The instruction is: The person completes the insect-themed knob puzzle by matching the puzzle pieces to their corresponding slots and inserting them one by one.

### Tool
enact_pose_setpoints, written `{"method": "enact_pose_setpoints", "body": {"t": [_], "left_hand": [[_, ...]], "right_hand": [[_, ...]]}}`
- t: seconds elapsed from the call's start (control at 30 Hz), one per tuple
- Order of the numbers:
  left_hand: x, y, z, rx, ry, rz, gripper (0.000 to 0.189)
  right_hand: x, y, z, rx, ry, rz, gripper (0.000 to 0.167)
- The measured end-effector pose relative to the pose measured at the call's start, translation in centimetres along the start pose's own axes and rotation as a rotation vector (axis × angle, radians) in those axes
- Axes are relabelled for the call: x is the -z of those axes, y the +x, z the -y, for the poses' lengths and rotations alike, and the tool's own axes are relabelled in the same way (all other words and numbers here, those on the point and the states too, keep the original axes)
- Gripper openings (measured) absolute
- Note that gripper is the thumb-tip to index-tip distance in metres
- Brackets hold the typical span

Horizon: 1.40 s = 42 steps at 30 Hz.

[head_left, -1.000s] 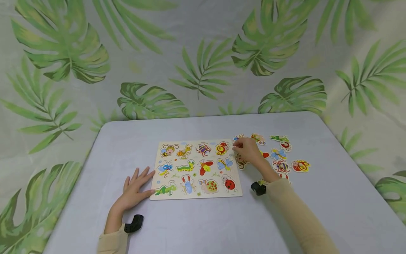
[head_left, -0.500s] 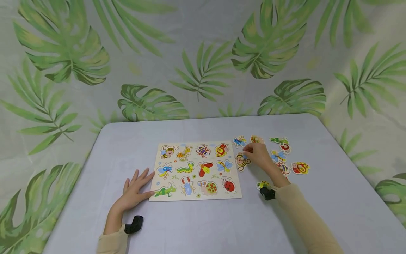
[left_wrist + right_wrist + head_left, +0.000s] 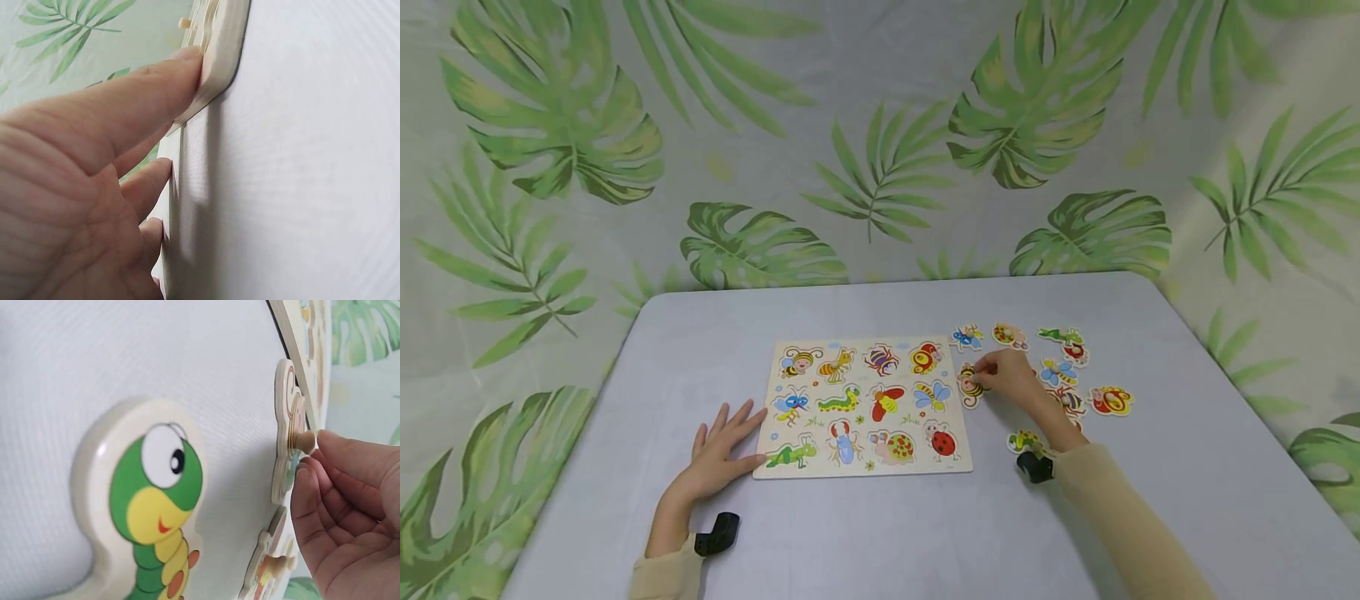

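Note:
In the head view, my left hand [image 3: 721, 450] lies at the left edge of a wooden insect puzzle board [image 3: 966, 454], fingers spread. In the left wrist view, the thumb of that left hand [image 3: 75, 169] touches the board's edge [image 3: 220, 56]. My right hand [image 3: 1017, 382] is over a bee puzzle piece [image 3: 967, 392], just right of the board. In the right wrist view, the thumb and curled fingers of the right hand [image 3: 356, 506] pinch at the wooden knob [image 3: 305, 442] of this piece, which lies flat on the table.
Right of the board lie several loose pieces: a caterpillar [image 3: 1022, 440], a dragonfly [image 3: 1057, 372], a grasshopper [image 3: 1060, 335], a snail [image 3: 1007, 335], a blue insect [image 3: 967, 337] and a red-and-yellow butterfly [image 3: 1111, 400]. A leaf-patterned cloth [image 3: 880, 167] hangs behind the table [image 3: 865, 533].
My right hand has moved right from the board's upper right corner, then down onto the bee piece, which has shifted slightly left. The left hand has stayed at the board's edge.

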<state>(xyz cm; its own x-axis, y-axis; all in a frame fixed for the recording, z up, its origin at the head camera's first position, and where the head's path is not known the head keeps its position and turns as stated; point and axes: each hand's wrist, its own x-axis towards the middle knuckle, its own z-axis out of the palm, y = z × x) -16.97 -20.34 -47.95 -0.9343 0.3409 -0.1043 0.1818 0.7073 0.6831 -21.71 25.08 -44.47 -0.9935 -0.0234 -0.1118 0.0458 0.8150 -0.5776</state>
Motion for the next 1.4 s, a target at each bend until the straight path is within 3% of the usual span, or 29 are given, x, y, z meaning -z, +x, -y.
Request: {"method": "enact_pose_setpoints", "body": {"t": [0.4, 0.63, 0.7, 1.13, 1.4], "left_hand": [[-0.1, 0.1, 0.1, -0.001, 0.000, -0.009, 0.067], [-0.1, 0.0, 0.1, 0.001, 0.001, -0.009, 0.067], [-0.1, 0.0, 0.1, 0.003, 0.002, -0.007, 0.068], [-0.2, -0.3, -0.1, 0.010, -0.020, -0.013, 0.068], [-0.3, -0.2, -0.1, 0.006, -0.012, -0.017, 0.068]], "right_hand": [[-0.3, 0.0, -0.1, 0.018, 0.001, -0.003, 0.014], [0.1, 0.2, -0.8, 0.195, 0.018, 0.040, 0.016], [0.2, 0.5, -1.0, 0.209, 0.011, 0.056, 0.014], [0.4, 1.3, -1.8, 0.205, -0.017, 0.159, 0.011], [0.9, 0.9, -2.0, 0.218, -0.014, 0.136, 0.013]]}}
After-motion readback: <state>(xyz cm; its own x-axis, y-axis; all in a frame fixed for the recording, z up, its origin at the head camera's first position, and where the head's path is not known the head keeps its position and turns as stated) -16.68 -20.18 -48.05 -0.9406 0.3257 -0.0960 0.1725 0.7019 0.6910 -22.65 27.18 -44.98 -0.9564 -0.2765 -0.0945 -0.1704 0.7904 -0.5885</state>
